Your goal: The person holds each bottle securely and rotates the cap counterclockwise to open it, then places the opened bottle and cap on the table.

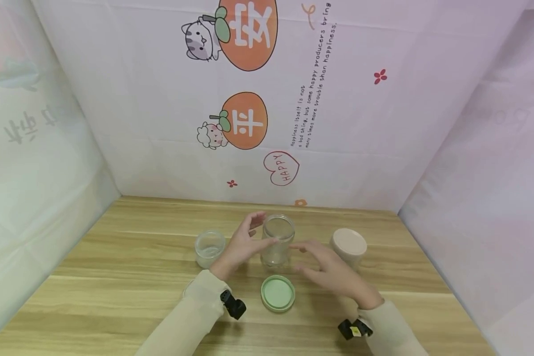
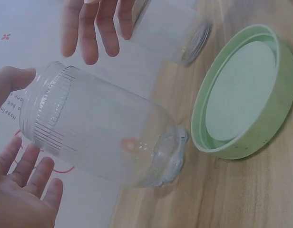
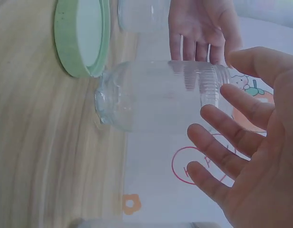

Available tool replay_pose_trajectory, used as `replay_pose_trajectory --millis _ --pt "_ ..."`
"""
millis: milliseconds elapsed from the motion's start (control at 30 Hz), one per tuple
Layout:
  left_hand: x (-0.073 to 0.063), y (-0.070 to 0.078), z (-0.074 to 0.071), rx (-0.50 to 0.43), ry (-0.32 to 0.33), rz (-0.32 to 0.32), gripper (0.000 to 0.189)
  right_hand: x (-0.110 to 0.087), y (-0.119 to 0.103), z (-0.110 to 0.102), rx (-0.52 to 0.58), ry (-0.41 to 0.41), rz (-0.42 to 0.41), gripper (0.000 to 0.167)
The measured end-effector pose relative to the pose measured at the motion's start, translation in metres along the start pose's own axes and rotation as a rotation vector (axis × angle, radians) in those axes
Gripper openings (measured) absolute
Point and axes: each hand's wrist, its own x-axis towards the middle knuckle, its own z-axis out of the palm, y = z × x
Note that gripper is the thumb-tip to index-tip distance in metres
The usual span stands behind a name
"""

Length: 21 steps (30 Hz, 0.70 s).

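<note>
A clear, open-topped glass jar (image 1: pixel 277 252) with a ribbed neck stands upright on the table between both hands. My left hand (image 1: pixel 244 243) is at its left side, fingers spread and thumb reaching across near the upper part. To the right, my right hand (image 1: pixel 331 269) is held with fingers apart and pointed at the jar; in the right wrist view its fingertips (image 3: pixel 203 173) overlap the neck area. Neither hand grips anything. In front of the jar lies a round green lid (image 1: pixel 278 292), its hollow inner side facing up.
A shorter clear jar (image 1: pixel 209 249) stands left, beside the left forearm. At right, behind the right hand, stands a container with a pale pink lid (image 1: pixel 349 242). The left sleeve (image 1: pixel 204 296) partly covers a round rim on the table. A printed cloth wall (image 1: pixel 169 163) closes off the back.
</note>
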Motion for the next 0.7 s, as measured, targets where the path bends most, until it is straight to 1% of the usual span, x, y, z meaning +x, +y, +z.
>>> replay_pose_trajectory --millis 167,200,233,333,433,567,700 --pt "0.001 0.007 0.001 0.039 0.011 0.045 0.076 -0.002 -0.002 -0.009 -0.057 0.029 0.020 0.048" --pt "0.003 0.005 0.001 0.053 0.014 0.058 0.076 -0.003 -0.002 -0.010 -0.061 0.034 0.021 0.047" --pt "0.002 0.007 0.001 0.054 0.017 0.067 0.075 -0.003 -0.002 -0.012 -0.062 0.044 0.017 0.045" --pt "0.002 0.014 0.003 0.061 0.027 0.111 0.075 -0.004 0.000 -0.015 -0.067 0.081 -0.015 0.042" --pt "0.002 0.021 0.005 0.072 0.028 0.146 0.075 -0.005 0.002 -0.018 -0.079 0.122 -0.067 0.041" --pt "0.002 0.029 0.008 0.079 0.011 0.157 0.074 -0.008 0.005 -0.024 -0.099 0.163 -0.107 0.039" --pt "0.002 0.034 0.012 0.063 -0.024 0.154 0.072 -0.012 0.007 -0.031 -0.103 0.195 -0.126 0.037"
